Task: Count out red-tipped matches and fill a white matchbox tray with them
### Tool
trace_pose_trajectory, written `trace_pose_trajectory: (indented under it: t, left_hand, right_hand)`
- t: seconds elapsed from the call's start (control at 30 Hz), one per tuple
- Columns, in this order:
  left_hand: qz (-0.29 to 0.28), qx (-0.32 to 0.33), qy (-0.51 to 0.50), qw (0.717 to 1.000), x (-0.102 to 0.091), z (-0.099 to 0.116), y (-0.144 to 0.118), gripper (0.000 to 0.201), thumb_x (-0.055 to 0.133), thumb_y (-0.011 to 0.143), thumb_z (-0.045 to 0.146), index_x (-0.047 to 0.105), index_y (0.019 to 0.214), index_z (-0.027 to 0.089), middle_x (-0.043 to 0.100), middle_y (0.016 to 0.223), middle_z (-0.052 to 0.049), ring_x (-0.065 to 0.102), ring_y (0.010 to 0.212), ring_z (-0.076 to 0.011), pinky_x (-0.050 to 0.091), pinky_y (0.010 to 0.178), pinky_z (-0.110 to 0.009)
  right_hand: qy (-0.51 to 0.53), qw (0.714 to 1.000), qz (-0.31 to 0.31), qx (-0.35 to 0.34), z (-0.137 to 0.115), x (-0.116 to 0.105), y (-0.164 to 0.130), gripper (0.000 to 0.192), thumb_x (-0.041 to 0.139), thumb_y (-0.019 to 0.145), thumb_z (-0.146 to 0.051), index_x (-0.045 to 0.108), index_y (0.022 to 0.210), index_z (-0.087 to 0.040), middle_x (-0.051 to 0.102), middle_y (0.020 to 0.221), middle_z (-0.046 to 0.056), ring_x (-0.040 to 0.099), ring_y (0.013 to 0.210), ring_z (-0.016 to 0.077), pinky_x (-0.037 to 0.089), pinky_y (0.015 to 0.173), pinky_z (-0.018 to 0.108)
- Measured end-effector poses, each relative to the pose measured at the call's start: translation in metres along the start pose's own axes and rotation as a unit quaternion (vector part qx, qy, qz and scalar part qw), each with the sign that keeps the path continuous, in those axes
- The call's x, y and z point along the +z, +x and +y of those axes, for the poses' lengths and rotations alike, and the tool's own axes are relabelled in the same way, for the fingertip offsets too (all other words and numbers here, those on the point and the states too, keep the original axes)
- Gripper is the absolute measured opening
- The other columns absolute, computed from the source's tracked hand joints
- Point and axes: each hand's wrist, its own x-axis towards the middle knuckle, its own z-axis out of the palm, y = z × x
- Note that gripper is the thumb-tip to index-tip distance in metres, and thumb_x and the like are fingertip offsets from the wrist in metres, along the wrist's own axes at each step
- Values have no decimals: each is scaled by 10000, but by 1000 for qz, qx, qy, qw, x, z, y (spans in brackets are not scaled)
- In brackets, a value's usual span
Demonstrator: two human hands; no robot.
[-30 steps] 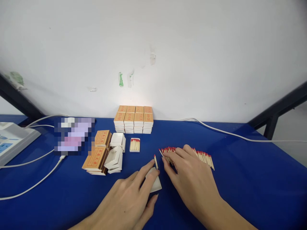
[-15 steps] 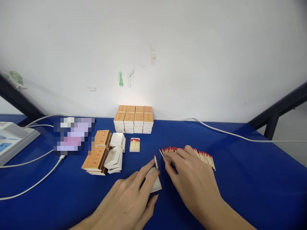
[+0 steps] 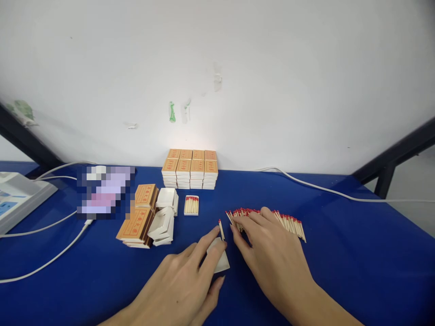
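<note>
My left hand (image 3: pixel 188 278) lies with its fingers apart over a small white matchbox tray (image 3: pixel 222 263). Its index and middle fingertips rest at the tray's upper end, and the thumb is below it. A single match (image 3: pixel 221 228) with a red head lies just beyond that end, beside the index fingertip. My right hand (image 3: pixel 272 246) reaches over a row of loose red-headed matches (image 3: pixel 294 225). The thumb and index finger are apart at the row's left end, touching or nearly touching matches there. The palm hides the row's middle.
A tray filled with matches (image 3: pixel 191 206) lies ahead. Left of it are white trays (image 3: pixel 163 226) and orange matchbox sleeves (image 3: pixel 136 222). Stacked matchboxes (image 3: pixel 189 168) stand by the wall (image 3: pixel 272 90). A blurred-out object (image 3: pixel 108 190), cables and a white device (image 3: pixel 20 194) lie at left.
Hardly anything differs. My right thumb has shifted very slightly left beside the matches; my left hand and the tray keep their places.
</note>
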Motion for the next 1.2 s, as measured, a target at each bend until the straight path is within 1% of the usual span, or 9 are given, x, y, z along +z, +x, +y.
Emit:
trace_pose_trajectory:
  t: [0.23, 0.4, 0.5, 0.57, 0.63, 0.77, 0.83, 1.07, 1.2]
  left_hand:
    - [-6, 1, -3, 1000, -1, 2, 1, 575, 566, 1043, 164, 358, 1578, 166, 515, 1672, -240, 730, 1332, -327, 734, 888, -454]
    - [-2, 1, -6, 1000, 0, 1, 1, 540, 549, 1053, 173, 386, 1567, 175, 506, 1687, -216, 732, 1329, -323, 737, 877, -439]
    - [4, 2, -5, 1000, 0, 1, 0, 534, 545, 1058, 177, 390, 1569, 175, 498, 1698, -201, 724, 1342, -324, 739, 868, -434]
    - [2, 1, -4, 1000, 0, 1, -1, 534, 545, 1058, 177, 392, 1569, 175, 492, 1701, -203, 717, 1352, -329, 742, 851, -435]
    - [-1, 0, -4, 1000, -1, 2, -1, 536, 549, 1055, 171, 394, 1568, 179, 495, 1698, -205, 718, 1351, -332, 743, 844, -439]
    - [1, 0, -12, 1000, -1, 2, 0, 575, 550, 1052, 161, 364, 1594, 200, 498, 1695, -202, 716, 1354, -332, 740, 853, -444]
    - [1, 0, -11, 1000, 0, 2, 0, 560, 539, 1061, 172, 366, 1593, 200, 495, 1696, -203, 703, 1372, -335, 738, 862, -442]
    - [-1, 1, -4, 1000, 1, 1, 0, 522, 522, 1067, 177, 389, 1572, 181, 511, 1683, -207, 710, 1363, -327, 738, 855, -425]
    - [-6, 2, -1, 1000, 1, 2, -1, 524, 515, 1076, 182, 377, 1582, 183, 498, 1692, -210, 694, 1384, -328, 736, 870, -434]
  right_hand:
    - [37, 999, -23, 1, -2, 0, -1, 172, 639, 1033, -172, 788, 986, -245, 787, 870, 43, 673, 851, 265, 443, 617, 372]
    - [31, 999, -11, -2, -2, 1, 0, 171, 638, 1042, -183, 770, 946, -236, 765, 860, 49, 648, 858, 262, 457, 630, 371]
    - [14, 1000, -7, -7, -1, 0, 2, 155, 639, 1047, -194, 780, 1101, -226, 735, 917, 63, 624, 905, 274, 484, 647, 375]
    - [0, 1000, -6, -16, 1, 0, 4, 235, 637, 1046, -187, 769, 1237, -222, 698, 943, 74, 606, 921, 283, 492, 643, 377]
    - [-11, 1000, -8, -24, 2, 1, 6, 281, 626, 1044, -164, 763, 1283, -217, 661, 947, 84, 586, 913, 284, 496, 647, 379]
    - [4, 999, -28, -35, 5, 3, 7, 286, 602, 1030, -103, 778, 1235, -198, 613, 966, 104, 547, 915, 283, 514, 701, 396]
    - [23, 998, -36, -36, 5, 3, 7, 293, 586, 1028, -84, 774, 1228, -188, 599, 978, 111, 533, 925, 285, 519, 724, 404]
    - [60, 997, -39, -31, 4, 2, 5, 286, 552, 1036, -67, 772, 1172, -191, 582, 981, 105, 516, 929, 277, 522, 762, 413]
    - [60, 997, -39, -31, 5, 4, 6, 333, 544, 1031, -56, 755, 1253, -187, 580, 999, 106, 514, 940, 276, 527, 777, 417]
